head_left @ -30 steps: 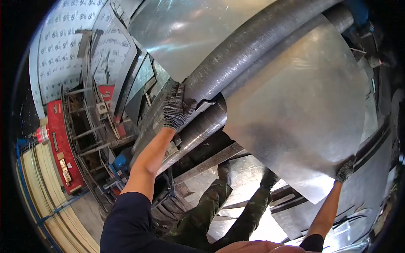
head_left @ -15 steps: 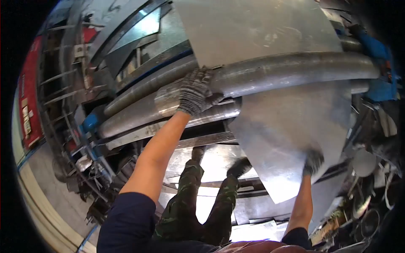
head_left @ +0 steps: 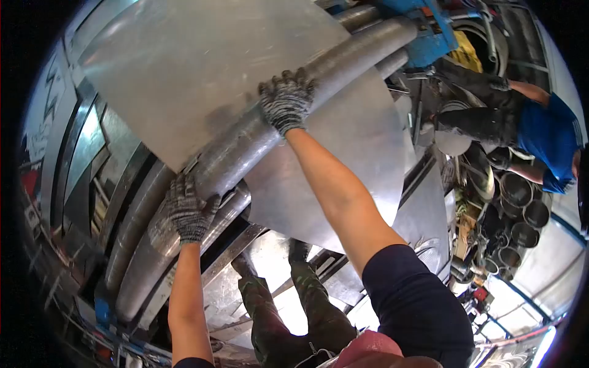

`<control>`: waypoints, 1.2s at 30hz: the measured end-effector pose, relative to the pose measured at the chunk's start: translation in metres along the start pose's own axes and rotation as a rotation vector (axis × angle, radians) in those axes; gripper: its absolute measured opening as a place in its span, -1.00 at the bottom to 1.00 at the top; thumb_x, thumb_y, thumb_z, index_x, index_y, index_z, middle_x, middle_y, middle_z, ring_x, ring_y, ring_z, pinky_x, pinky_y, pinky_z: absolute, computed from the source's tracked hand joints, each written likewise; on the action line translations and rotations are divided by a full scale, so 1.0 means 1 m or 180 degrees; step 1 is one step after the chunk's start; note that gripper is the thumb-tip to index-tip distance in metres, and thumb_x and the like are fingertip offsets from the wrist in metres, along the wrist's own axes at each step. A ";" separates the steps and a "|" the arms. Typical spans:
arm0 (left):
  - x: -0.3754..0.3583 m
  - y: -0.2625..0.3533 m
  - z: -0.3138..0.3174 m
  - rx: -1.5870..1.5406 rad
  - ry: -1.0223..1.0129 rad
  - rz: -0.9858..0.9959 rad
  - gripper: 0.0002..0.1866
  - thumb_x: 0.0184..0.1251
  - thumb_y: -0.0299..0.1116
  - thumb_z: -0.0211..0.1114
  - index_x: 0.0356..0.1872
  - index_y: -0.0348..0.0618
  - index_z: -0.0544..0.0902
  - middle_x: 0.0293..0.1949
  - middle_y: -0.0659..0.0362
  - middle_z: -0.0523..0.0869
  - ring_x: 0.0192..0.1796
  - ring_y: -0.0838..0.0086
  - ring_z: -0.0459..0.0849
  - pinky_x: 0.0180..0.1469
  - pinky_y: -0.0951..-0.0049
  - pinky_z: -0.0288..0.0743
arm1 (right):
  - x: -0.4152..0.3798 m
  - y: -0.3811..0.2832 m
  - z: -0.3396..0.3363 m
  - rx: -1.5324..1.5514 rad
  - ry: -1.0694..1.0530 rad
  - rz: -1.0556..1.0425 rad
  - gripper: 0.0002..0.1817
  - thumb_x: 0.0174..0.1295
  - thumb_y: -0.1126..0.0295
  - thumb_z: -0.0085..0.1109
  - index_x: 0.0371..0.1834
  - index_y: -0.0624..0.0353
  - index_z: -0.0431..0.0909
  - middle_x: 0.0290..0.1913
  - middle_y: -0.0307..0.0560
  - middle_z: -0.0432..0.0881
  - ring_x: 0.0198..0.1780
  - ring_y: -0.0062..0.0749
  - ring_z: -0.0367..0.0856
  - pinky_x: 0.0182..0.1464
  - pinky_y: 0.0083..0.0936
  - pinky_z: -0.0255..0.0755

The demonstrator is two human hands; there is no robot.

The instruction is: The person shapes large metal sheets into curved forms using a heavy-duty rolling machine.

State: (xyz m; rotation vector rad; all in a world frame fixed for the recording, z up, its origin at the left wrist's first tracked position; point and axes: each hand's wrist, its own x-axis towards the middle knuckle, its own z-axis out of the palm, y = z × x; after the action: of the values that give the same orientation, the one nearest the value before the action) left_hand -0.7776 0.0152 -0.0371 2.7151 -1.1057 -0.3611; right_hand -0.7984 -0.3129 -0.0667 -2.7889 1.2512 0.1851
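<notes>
A large grey metal sheet (head_left: 196, 73) lies beyond a long steel roller (head_left: 356, 61), and a sheet part of the same grey (head_left: 331, 165) continues on my side, passing beneath the roller. My left hand (head_left: 190, 208), in a grey knitted glove, rests on the roller at the sheet's left edge, its thumb apart from the fingers. Higher up and to the right, my right hand (head_left: 287, 101) in a matching glove lies on top of the roller with fingers spread. Neither hand holds anything visible. The roller's underside is hidden.
A second roller (head_left: 138, 221) runs parallel at the left. The blue machine end (head_left: 432, 40) stands at upper right. A co-worker in a blue shirt (head_left: 549, 138) is at the right, near several round metal pipes (head_left: 518, 190). Metal sheets lie by my feet.
My right hand has moved from the near sheet up onto the roller. My left hand stays on the roller. The view has turned rightward, bringing the co-worker into sight.
</notes>
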 end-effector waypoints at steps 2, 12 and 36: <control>0.002 -0.002 0.001 0.0044 0.0216 0.0033 -0.14 -0.06 0.13 0.41 0.24 -0.23 0.44 0.26 -0.18 0.44 0.29 -0.13 0.39 0.33 -0.12 0.19 | 0.003 -0.004 -0.003 0.0099 -0.0137 0.0169 -0.32 0.33 -0.23 -0.29 0.34 -0.08 0.42 0.47 -0.14 0.23 0.55 -0.10 -0.05 0.50 0.15 -0.38; 0.005 -0.003 0.002 0.0132 0.0153 0.0102 -0.13 -0.03 0.16 0.37 0.25 -0.25 0.42 0.26 -0.20 0.44 0.31 -0.12 0.37 0.34 -0.14 0.17 | 0.005 -0.016 -0.018 0.0029 -0.0279 0.0230 -0.22 0.27 -0.34 -0.28 0.33 -0.02 0.42 0.45 -0.13 0.27 0.55 -0.08 -0.08 0.50 0.18 -0.42; 0.032 -0.007 0.019 -0.0292 0.0642 -0.1934 -0.45 0.33 -0.02 0.15 0.16 -0.25 0.57 0.18 -0.14 0.56 0.23 0.03 0.52 0.31 0.14 0.34 | 0.012 -0.016 0.003 -0.0374 -0.0464 -0.0272 -0.36 0.35 -0.26 -0.39 0.32 -0.25 0.40 0.45 -0.18 0.27 0.53 -0.08 -0.01 0.47 0.26 -0.40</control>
State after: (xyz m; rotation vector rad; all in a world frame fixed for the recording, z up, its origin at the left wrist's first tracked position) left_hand -0.7563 -0.0043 -0.0618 2.8658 -0.1900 -0.2020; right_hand -0.7782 -0.3108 -0.0706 -2.8587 1.1205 0.4610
